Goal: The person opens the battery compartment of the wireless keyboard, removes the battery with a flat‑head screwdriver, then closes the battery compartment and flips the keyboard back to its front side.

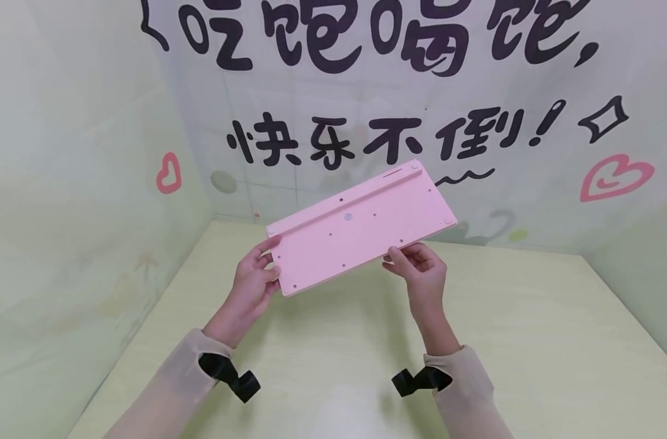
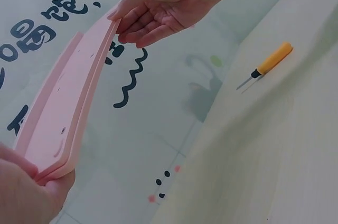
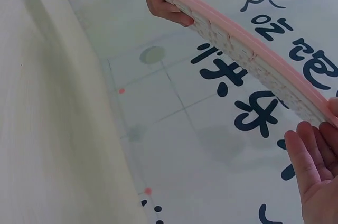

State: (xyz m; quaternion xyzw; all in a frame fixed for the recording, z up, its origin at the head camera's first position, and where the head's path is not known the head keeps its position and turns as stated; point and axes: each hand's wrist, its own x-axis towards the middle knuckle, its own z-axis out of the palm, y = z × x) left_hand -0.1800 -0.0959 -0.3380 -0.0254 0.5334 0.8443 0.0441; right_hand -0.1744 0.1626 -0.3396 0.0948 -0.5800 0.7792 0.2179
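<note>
A pink keyboard (image 1: 361, 225) is held tilted above the table, its screw-dotted underside toward the head camera. White keys (image 3: 232, 52) show along its other face in the right wrist view. My left hand (image 1: 252, 277) grips the keyboard's left end, with the thumb and fingers on either side of the edge. At the lower long edge, right of the middle, my right hand (image 1: 425, 268) pinches it between thumb and fingers. In the left wrist view, an orange-handled screwdriver (image 2: 274, 58) lies on the table, apart from both hands.
The pale table (image 1: 333, 366) extends beneath both arms. Behind it hangs a backdrop (image 1: 322, 91) with large black characters and pink hearts. Side panels (image 1: 64, 183) border the table at left and right. Black wrist cameras (image 1: 247, 385) stick out from both sleeves.
</note>
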